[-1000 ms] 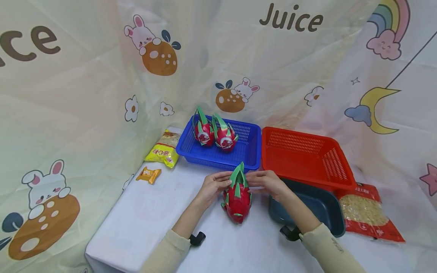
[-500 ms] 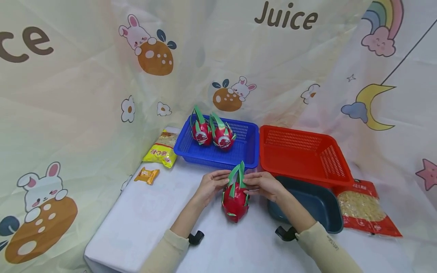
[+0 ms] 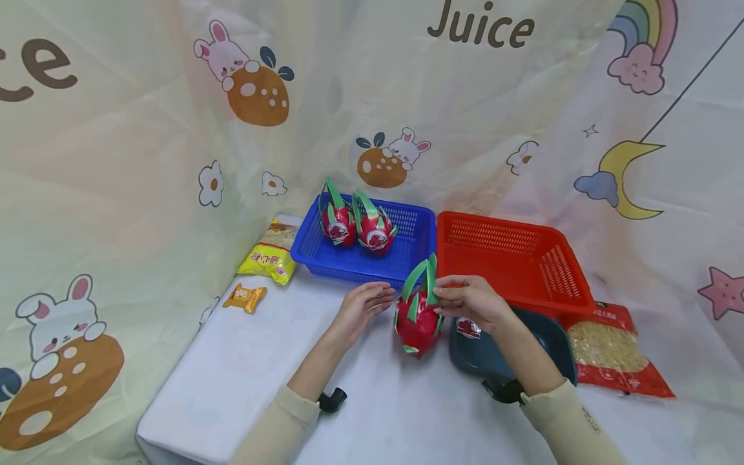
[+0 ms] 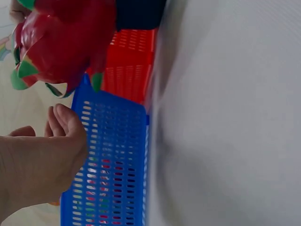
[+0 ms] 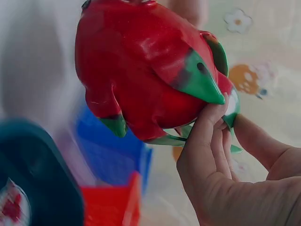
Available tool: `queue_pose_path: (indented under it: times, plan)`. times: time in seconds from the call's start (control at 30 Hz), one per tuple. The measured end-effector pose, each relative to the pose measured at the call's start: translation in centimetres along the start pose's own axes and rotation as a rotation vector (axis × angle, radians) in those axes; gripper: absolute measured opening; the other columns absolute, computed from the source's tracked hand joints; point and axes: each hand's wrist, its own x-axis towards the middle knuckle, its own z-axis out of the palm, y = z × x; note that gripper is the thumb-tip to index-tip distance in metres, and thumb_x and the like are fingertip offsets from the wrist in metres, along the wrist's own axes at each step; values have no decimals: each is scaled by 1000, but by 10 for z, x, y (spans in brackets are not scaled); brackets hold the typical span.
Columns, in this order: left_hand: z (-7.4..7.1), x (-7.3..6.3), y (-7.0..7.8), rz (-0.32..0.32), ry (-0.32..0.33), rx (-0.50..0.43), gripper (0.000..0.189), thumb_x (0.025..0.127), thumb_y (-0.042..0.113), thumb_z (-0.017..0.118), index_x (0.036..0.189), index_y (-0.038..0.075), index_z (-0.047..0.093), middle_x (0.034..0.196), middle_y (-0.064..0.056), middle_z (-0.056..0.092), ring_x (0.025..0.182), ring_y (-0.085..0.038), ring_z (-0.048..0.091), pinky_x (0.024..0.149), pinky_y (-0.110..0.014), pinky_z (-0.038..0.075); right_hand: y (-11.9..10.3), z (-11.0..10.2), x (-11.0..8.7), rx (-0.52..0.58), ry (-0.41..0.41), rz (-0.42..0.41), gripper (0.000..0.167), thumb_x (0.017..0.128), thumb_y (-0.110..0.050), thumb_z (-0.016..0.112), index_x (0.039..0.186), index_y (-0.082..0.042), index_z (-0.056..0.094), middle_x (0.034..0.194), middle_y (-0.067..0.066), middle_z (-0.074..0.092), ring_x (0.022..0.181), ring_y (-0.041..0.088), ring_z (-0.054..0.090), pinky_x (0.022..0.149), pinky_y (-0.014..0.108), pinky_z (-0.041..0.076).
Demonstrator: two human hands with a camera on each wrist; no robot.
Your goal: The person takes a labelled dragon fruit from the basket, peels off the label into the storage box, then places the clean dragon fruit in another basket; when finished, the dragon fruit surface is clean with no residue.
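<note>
My right hand (image 3: 473, 300) pinches the green leaves of a red dragon fruit (image 3: 417, 326), which hangs above the white table. In the right wrist view, the thumb and fingers close on a leaf at the top of the dragon fruit (image 5: 136, 66). Just left of the fruit is my left hand (image 3: 360, 313), fingers loosely bent, holding nothing; the left wrist view shows a gap between that hand (image 4: 47, 155) and the fruit. Two more dragon fruits, one (image 3: 338, 223) beside the other (image 3: 375, 231), stand in the blue basket (image 3: 354, 272) behind.
Right of the blue basket is a red basket (image 3: 511, 258). A dark teal tray (image 3: 473, 361) in front of it holds a round label (image 3: 467, 327). A red pasta bag (image 3: 619, 349) lies far right. On the left are a yellow bag (image 3: 268, 258) and an orange packet (image 3: 245, 297).
The dragon fruit has risen from the table and shifted right with my right hand. My left hand has come away from its leaves. The label in the tray has come into view.
</note>
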Motion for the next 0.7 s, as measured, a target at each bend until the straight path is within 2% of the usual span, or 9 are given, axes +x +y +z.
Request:
queue_pose_path:
  times: [0.17,0.27,0.4,0.5,0.7]
  plan:
    - [14,3,6,-49,-18,-48,40,109,15,50,139,-12,53,139,-29,61,131,-41,60,112,-45,49,-27,-25,-11,59,28,-52,22,101,-11,69,121,-1,72,98,6,78,91,22,78,83,39,64]
    - [24,6,7,-88,-32,-71,41,109,14,50,140,-13,52,141,-31,59,132,-42,59,113,-47,47,-42,-40,-17,111,44,-79,14,102,-11,68,113,-8,76,97,6,79,89,20,78,83,39,64]
    - [37,9,4,-139,-65,-108,46,108,13,50,144,-17,46,144,-30,58,132,-41,59,116,-50,44,-59,-60,-22,160,53,-102,16,104,-11,64,110,-12,79,97,5,80,88,19,78,84,37,64]
    - [46,12,1,-167,-108,-133,49,108,11,49,147,-17,42,147,-31,54,138,-44,53,117,-51,41,-70,-73,-22,171,60,-106,18,105,-12,63,111,-13,79,99,4,80,89,19,77,84,35,63]
    - [64,19,-8,-207,-178,-178,51,108,12,48,152,-14,40,153,-31,48,144,-46,44,120,-50,37,-87,-93,-12,138,107,-114,18,103,-14,66,116,-11,79,103,2,78,91,19,76,83,32,64]
